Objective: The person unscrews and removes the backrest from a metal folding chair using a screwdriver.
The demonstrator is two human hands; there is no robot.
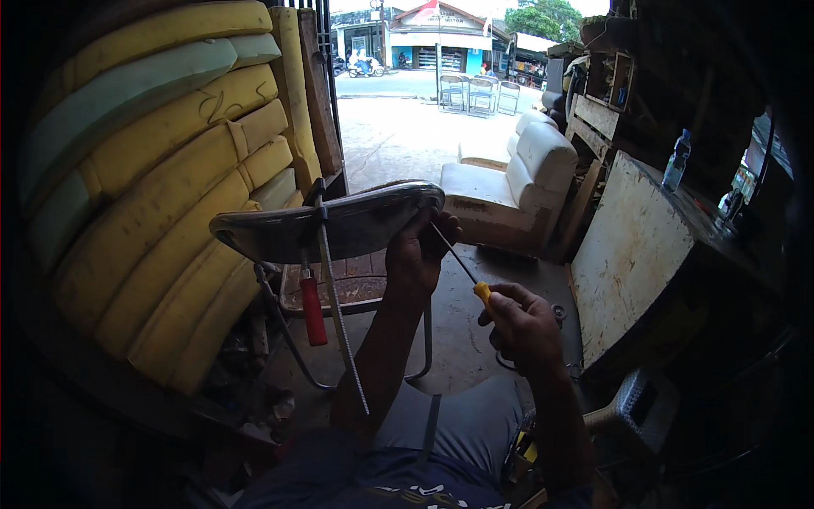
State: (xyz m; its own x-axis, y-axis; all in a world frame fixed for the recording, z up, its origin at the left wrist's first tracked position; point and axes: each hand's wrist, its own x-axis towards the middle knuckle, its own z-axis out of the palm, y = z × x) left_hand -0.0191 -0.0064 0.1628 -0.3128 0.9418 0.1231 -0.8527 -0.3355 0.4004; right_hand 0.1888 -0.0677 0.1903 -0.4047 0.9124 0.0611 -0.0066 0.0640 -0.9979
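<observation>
In front of me stands a metal-framed chair (339, 304), its backrest (356, 222) edged with shiny tube. My left hand (415, 259) grips the right end of this backrest from below, fingers curled and partly in shadow. A screwdriver (462, 265) with a yellow handle is in my right hand (524, 327). Its shaft slants up and left, and the tip meets the frame beside my left fingers; the exact contact point is too dark to make out. A bar clamp (337, 310) with a red handle (313, 314) hangs from the backrest, its toothed bar pointing down toward my lap.
Yellow and pale green foam pieces (170, 212) are stacked high on the left. Worn white seats (509, 178) stand ahead on the right. Nearer is a scuffed board-sided table (636, 263) with a plastic bottle (676, 161) on top. Folding chairs (481, 95) stand outside near the road.
</observation>
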